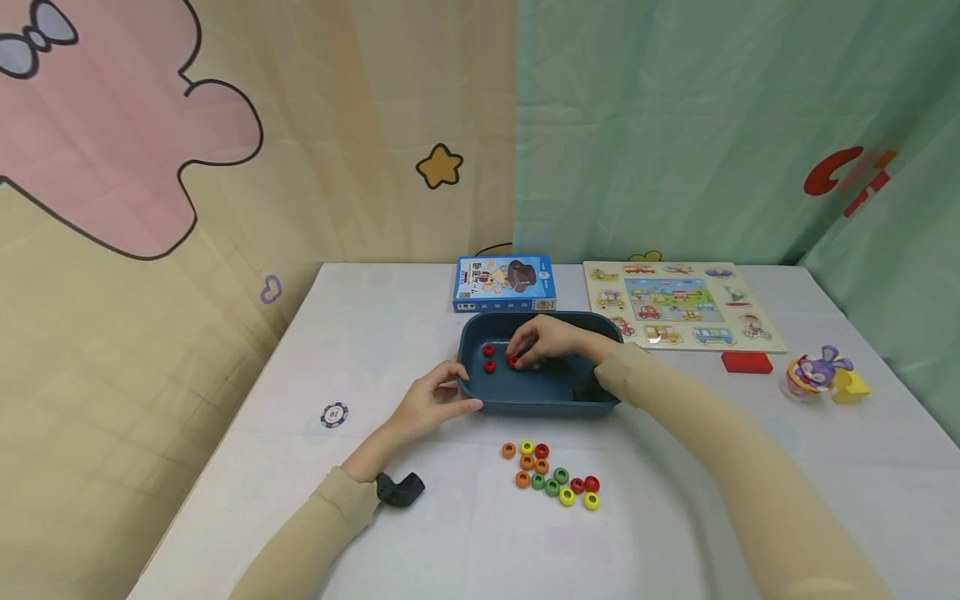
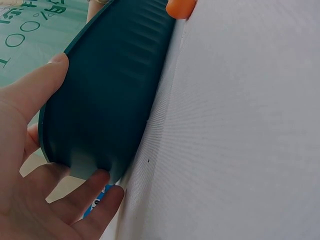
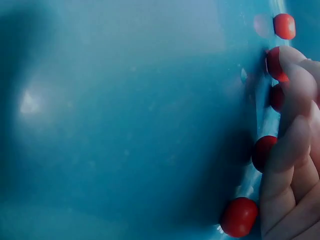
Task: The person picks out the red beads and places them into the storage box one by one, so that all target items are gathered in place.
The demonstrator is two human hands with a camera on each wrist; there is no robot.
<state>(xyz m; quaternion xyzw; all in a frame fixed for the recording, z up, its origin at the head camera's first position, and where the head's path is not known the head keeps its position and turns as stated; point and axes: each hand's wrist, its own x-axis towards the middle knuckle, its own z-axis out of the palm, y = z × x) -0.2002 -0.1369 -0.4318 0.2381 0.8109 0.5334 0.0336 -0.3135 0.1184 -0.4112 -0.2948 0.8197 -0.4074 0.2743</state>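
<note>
A dark teal tray (image 1: 551, 408) sits on the table. My left hand (image 1: 431, 404) holds its left end, thumb along the near rim and fingers curled at the end wall, as the left wrist view shows. Inside the tray, my right hand (image 1: 547, 337) pinches a red bead (image 3: 274, 64) close over the floor. Left of those fingers lie two red beads, one upper bead (image 1: 489, 350) and one lower bead (image 1: 490, 367). In the right wrist view, more red beads, such as a lower one (image 3: 239, 217), line up beside the fingers, some partly hidden by them.
Loose beads in orange (image 1: 522, 479), green (image 1: 552, 487), yellow (image 1: 567, 497) and red (image 1: 592, 483) lie before the tray. Behind it are a blue box (image 1: 502, 283) and a picture puzzle board (image 1: 675, 304). A red block (image 1: 747, 362) and small toys (image 1: 813, 371) sit right; a chip (image 1: 334, 415), left.
</note>
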